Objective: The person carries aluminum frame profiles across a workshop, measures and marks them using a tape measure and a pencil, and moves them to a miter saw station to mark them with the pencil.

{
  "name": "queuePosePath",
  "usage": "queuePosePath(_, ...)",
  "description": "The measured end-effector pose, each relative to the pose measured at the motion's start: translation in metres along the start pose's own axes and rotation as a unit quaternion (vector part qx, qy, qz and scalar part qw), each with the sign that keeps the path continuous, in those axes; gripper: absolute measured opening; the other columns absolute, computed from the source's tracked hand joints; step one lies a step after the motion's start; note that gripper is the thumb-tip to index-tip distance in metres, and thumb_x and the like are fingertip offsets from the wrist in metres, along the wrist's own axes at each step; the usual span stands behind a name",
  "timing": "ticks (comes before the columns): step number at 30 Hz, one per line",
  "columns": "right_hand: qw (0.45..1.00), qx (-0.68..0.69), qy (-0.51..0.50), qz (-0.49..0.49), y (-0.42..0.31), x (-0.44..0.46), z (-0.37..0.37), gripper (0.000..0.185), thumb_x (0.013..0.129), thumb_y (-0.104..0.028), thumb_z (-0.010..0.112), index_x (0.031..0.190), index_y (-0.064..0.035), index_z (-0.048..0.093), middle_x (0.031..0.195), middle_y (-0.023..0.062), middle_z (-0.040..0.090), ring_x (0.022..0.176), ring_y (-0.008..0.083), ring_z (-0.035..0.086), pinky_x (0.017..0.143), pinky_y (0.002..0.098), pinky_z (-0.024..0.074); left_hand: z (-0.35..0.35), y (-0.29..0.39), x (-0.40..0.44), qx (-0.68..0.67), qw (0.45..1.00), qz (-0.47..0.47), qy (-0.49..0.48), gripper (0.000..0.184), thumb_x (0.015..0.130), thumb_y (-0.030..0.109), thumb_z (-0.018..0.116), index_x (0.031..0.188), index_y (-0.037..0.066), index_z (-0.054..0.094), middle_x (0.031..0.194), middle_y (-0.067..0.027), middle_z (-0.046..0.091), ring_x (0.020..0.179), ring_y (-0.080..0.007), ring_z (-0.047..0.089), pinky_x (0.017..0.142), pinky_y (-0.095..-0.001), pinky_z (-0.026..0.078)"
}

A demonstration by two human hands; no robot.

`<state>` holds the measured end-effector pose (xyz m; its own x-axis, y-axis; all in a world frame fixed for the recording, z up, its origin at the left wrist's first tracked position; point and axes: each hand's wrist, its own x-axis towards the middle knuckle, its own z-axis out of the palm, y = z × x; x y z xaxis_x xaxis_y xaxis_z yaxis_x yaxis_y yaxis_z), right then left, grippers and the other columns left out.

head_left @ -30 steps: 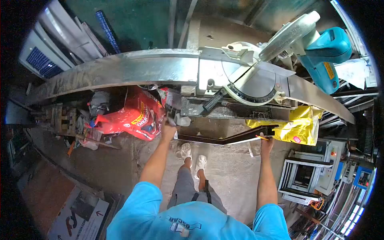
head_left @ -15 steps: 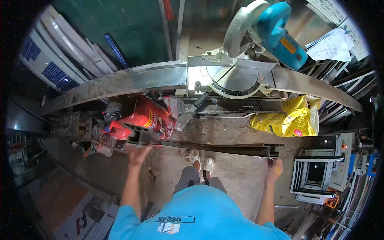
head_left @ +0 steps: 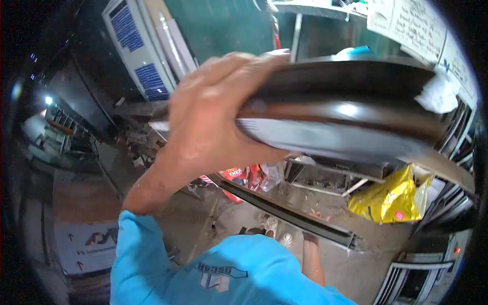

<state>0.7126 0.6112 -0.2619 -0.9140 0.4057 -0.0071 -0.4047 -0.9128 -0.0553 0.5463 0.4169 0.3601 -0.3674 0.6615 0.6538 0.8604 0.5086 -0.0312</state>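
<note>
My left hand point(head_left: 203, 117) is raised close to the camera, its fingers and thumb wrapped round a dark curved piece point(head_left: 351, 86) with a glossy brown edge and a pale underside. This piece is blurred and so near that I cannot tell its kind. Lower down, a long dark metal profile point(head_left: 284, 208) slants from upper left to lower right above the floor. My right hand point(head_left: 309, 238) meets it from below, nearer its right end; the profile mostly hides the fingers, which appear to hold it.
A yellow bag point(head_left: 389, 198) and red bags point(head_left: 246, 178) sit on the floor beyond the profile. White-framed panels point(head_left: 412, 284) stand at lower right. Paper sheets point(head_left: 406, 30) hang at upper right. The dark piece mostly hides the saw point(head_left: 356, 52).
My left hand has left the profile's left end and risen to grip the dark curved piece. My right hand has shifted inward along the profile, which now slants. The view has turned.
</note>
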Motion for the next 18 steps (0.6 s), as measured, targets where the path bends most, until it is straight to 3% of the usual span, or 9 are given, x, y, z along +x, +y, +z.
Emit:
queuePosePath(2,1.000,0.011,0.006,0.000,0.005,-0.014,0.011,0.079,0.101,-0.072,0.029,0.104,-0.0057,0.072,0.095,0.0173,0.075,0.095,0.0322,0.071,0.112,0.0542,0.0405,-0.010,-0.007,-0.020,0.071,0.997,0.028,0.018,0.101,0.047,0.025,0.095,0.141,0.014,0.059,0.132,-0.0102,0.058,0.116,-0.0337,0.056,0.101,-0.0463,0.044)
queuePosePath(5,0.988,0.143,-0.059,0.011,0.020,-0.014,0.008,0.081,0.100,-0.072,0.029,0.108,-0.0043,0.072,0.091,0.0174,0.075,0.095,0.0399,0.069,0.106,0.0567,0.0452,0.041,-0.084,-0.077,0.036,0.966,0.017,0.256,0.079,0.052,0.009,0.092,0.128,0.008,0.069,0.116,-0.0138,0.063,0.101,-0.0279,0.060,0.089,-0.0401,0.048)
queuePosePath(7,0.927,0.342,0.115,0.104,0.010,-0.025,-0.009,0.078,0.100,-0.071,0.032,0.101,-0.0050,0.074,0.091,0.0163,0.075,0.093,0.0400,0.069,0.103,0.0587,0.0474,0.055,-0.088,-0.077,-0.032,0.965,0.000,0.262,0.054,0.057,-0.001,0.085,0.110,0.002,0.074,0.098,-0.0114,0.067,0.092,-0.0266,0.064,0.081,-0.0353,0.050)
queuePosePath(9,0.857,0.446,0.223,0.131,-0.002,-0.041,-0.042,0.073,0.100,-0.069,0.037,0.094,-0.0069,0.076,0.092,0.0147,0.075,0.092,0.0395,0.069,0.101,0.0599,0.0486,0.075,-0.088,-0.064,-0.054,0.965,0.034,0.254,0.051,0.056,-0.001,0.084,0.106,0.002,0.073,0.093,-0.0113,0.067,0.086,-0.0275,0.064,0.080,-0.0359,0.050)
queuePosePath(10,0.933,0.283,0.210,0.069,0.002,-0.051,-0.035,0.071,0.100,-0.067,0.038,0.095,-0.0079,0.076,0.096,0.0138,0.075,0.093,0.0384,0.069,0.102,0.0593,0.0478,0.085,-0.092,-0.064,-0.058,0.964,0.051,0.255,0.050,0.055,-0.001,0.084,0.104,0.002,0.073,0.092,-0.0115,0.067,0.086,-0.0281,0.064,0.079,-0.0362,0.050)
queuePosePath(11,0.986,0.140,0.083,0.032,0.003,-0.057,-0.037,0.065,0.102,-0.064,0.038,0.107,-0.0100,0.073,0.107,0.0121,0.073,0.099,0.0360,0.067,0.104,0.0587,0.0466,0.096,-0.088,-0.058,-0.058,0.962,0.066,0.259,0.050,0.054,-0.001,0.084,0.103,0.002,0.073,0.091,-0.0117,0.067,0.085,-0.0287,0.064,0.078,-0.0364,0.051)
queuePosePath(12,0.999,0.000,-0.028,-0.041,0.004,-0.063,-0.040,0.061,0.103,-0.062,0.038,0.118,-0.0121,0.070,0.118,0.0104,0.071,0.105,0.0337,0.066,0.106,0.0580,0.0453,0.102,-0.073,-0.050,-0.077,0.966,0.054,0.241,0.051,0.053,0.001,0.084,0.102,0.005,0.074,0.092,-0.0101,0.068,0.086,-0.0284,0.065,0.077,-0.0374,0.051)
queuePosePath(13,0.996,-0.046,-0.023,-0.069,0.004,-0.082,-0.045,0.061,0.103,-0.061,0.038,0.118,-0.0121,0.070,0.118,0.0105,0.071,0.106,0.0337,0.066,0.106,0.0580,0.0453,0.108,-0.068,-0.046,-0.077,0.973,0.052,0.212,0.051,0.053,0.001,0.084,0.102,0.006,0.074,0.093,-0.0093,0.068,0.087,-0.0284,0.065,0.078,-0.0379,0.052)
queuePosePath(18,0.958,-0.030,0.279,-0.052,0.033,-0.163,-0.056,0.060,0.103,-0.060,0.038,0.121,-0.0122,0.068,0.120,0.0109,0.070,0.108,0.0337,0.065,0.106,0.0580,0.0456,0.172,-0.090,-0.005,-0.121,0.989,0.052,0.075,0.048,0.060,0.007,0.087,0.105,0.010,0.074,0.095,-0.0086,0.069,0.092,-0.0297,0.066,0.082,-0.0397,0.053)
